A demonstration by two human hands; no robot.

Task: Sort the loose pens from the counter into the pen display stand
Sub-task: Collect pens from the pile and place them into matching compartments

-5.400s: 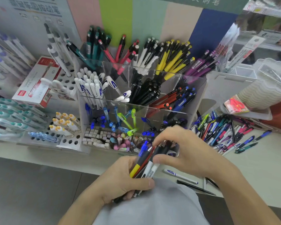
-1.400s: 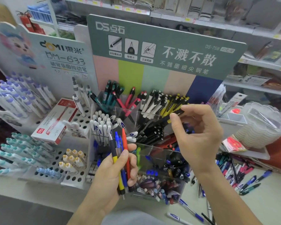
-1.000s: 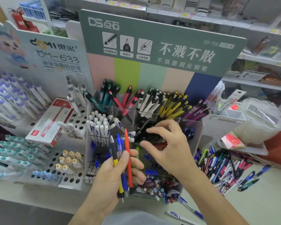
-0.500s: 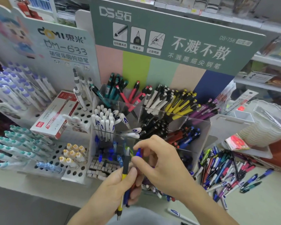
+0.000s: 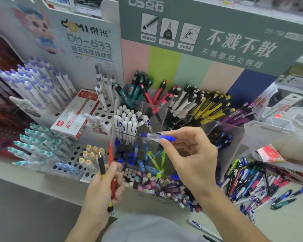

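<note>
My right hand (image 5: 189, 154) pinches a blue clear-barrelled pen (image 5: 157, 136) between thumb and forefinger, held level over the middle tier of the clear acrylic pen display stand (image 5: 229, 130). My left hand (image 5: 103, 187) grips two pens upright in front of the stand's left side: a red pen (image 5: 111, 158) and a black-and-yellow pen (image 5: 101, 165). The stand's compartments hold pens grouped by colour: teal, red, white, yellow, purple, black, blue. A heap of loose pens (image 5: 252, 182) lies on the counter to the right of the stand.
A white perforated rack (image 5: 73, 152) with white, teal and yellow-capped pens stands left of the stand, with a red-and-white pen box (image 5: 75, 116) on it. A white pen (image 5: 201, 227) lies on the counter near me. Clear plastic containers (image 5: 287, 135) sit at the right.
My right hand has pulled the blue pen out of my left hand's bundle and lifted it up over the stand. Two pens stay in my left hand.
</note>
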